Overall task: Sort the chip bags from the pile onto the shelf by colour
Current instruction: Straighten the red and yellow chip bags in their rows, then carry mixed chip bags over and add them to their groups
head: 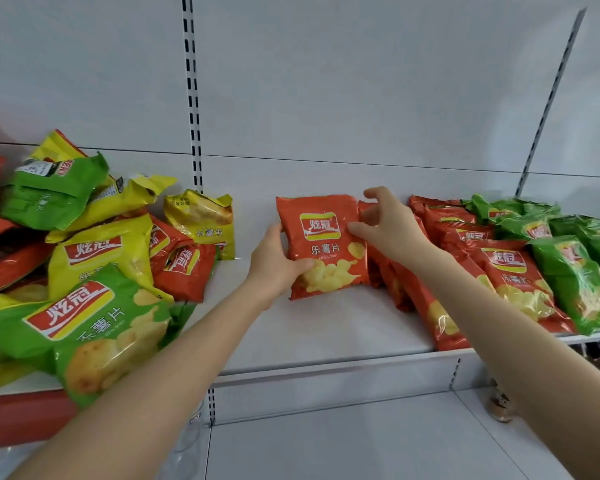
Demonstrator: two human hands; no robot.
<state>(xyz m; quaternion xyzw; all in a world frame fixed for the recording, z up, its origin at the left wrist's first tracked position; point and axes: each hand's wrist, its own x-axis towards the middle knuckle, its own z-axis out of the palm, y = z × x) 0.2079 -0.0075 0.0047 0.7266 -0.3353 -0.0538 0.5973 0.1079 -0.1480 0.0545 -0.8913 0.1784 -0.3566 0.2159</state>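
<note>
An orange-red chip bag [323, 244] stands upright on the white shelf [309, 337], against the back panel. My left hand [274, 265] grips its lower left edge, thumb on the front. My right hand [388, 226] pinches its right edge with thumb and fingers. Just right of it stands a row of orange-red bags [499, 268], then a row of green bags [568, 271]. At the left lies a mixed pile [94, 244] of green, yellow and orange-red bags.
A large green bag [94, 327] hangs over the shelf's front edge at the left. A slotted upright [192, 98] splits the back panel. A lower white shelf [343, 445] lies below, with a small jar [499, 407] at its right and a clear plastic item [187, 441] at its left.
</note>
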